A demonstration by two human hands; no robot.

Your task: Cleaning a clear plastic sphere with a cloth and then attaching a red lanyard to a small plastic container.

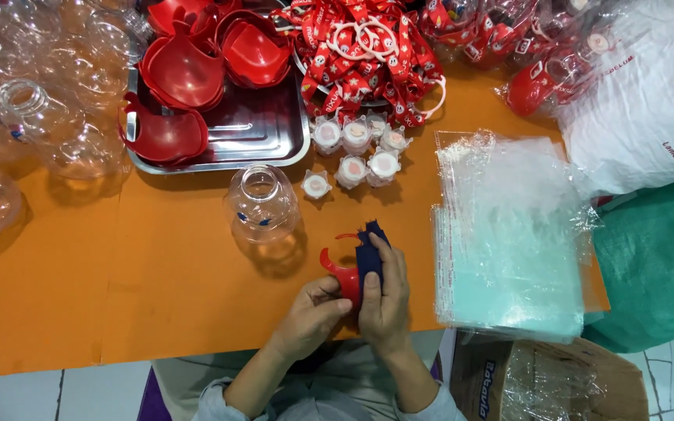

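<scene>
Both hands work at the near edge of the orange tabletop (157, 296). The left hand (315, 306) pinches a red plastic piece (342, 277) between thumb and fingers. The right hand (386, 300) is closed over a dark blue cloth (369, 251), pressing it against that piece.

All places below are taken from the red plastic piece. Just beyond it and slightly left stands a clear plastic bottle (261, 203), upright, mouth open, apart from the hands. Further beyond lies a steel tray (263, 129) carrying red plastic shells (185, 74). Beyond and slightly right sit small white caps (352, 148) in a cluster, then a heap of red straps (368, 54). To the right lies a stack of clear plastic bags (509, 234). Far left lie more clear bottles (56, 117).
</scene>
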